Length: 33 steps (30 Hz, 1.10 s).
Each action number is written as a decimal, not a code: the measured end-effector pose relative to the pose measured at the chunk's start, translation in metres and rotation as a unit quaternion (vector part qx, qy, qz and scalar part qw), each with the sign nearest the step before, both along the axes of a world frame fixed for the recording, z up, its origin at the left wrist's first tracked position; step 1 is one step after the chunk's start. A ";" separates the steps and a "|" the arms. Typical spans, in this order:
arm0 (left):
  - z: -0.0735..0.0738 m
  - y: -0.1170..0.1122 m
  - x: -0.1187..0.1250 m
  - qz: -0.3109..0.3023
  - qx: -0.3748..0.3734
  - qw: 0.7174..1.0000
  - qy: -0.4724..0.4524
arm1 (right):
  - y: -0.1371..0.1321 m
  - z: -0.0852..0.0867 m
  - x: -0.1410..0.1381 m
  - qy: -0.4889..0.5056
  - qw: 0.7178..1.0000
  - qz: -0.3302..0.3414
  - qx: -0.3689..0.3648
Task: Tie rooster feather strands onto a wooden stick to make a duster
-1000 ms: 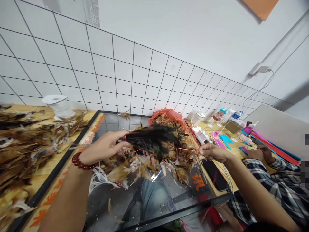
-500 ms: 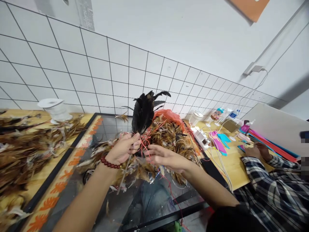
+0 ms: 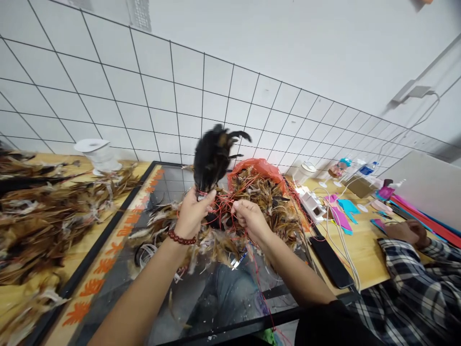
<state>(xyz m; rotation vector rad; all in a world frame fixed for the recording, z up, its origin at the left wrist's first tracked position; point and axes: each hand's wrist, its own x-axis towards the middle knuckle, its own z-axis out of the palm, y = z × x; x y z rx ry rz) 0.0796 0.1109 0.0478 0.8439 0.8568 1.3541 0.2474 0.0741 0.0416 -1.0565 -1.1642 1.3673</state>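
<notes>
My left hand (image 3: 192, 214), with a red bead bracelet on the wrist, is closed round the base of a bunch of black feathers (image 3: 213, 156) that stands upright above it. Thin red string (image 3: 224, 207) runs from the bunch's base across to my right hand (image 3: 248, 218), which is closed in a pinch on it. Both hands hover over a heap of brown feathers (image 3: 262, 204) on a glass tabletop (image 3: 118, 274).
More brown feathers (image 3: 46, 216) cover the wooden bench at left, by a white spool (image 3: 99, 154). An orange bag (image 3: 257, 168) sits behind the heap. A black phone (image 3: 329, 262), white cables and coloured paper lie at right, where another person's plaid sleeve (image 3: 418, 283) rests.
The black feather bunch swung from lying sideways to standing upright. My right hand came in from the far right with the red string and closed up beside my left hand.
</notes>
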 end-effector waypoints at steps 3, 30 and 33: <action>0.004 0.006 -0.011 -0.144 -0.082 0.981 -0.100 | -0.013 0.002 -0.005 -0.110 0.979 -0.036 0.168; 0.037 -0.034 -0.043 -0.208 -0.140 0.963 -0.101 | -0.092 -0.016 0.003 -0.042 0.976 0.014 0.214; 0.039 -0.054 -0.065 -0.227 -0.175 0.944 -0.162 | -0.099 -0.010 0.002 -0.067 0.968 0.108 0.216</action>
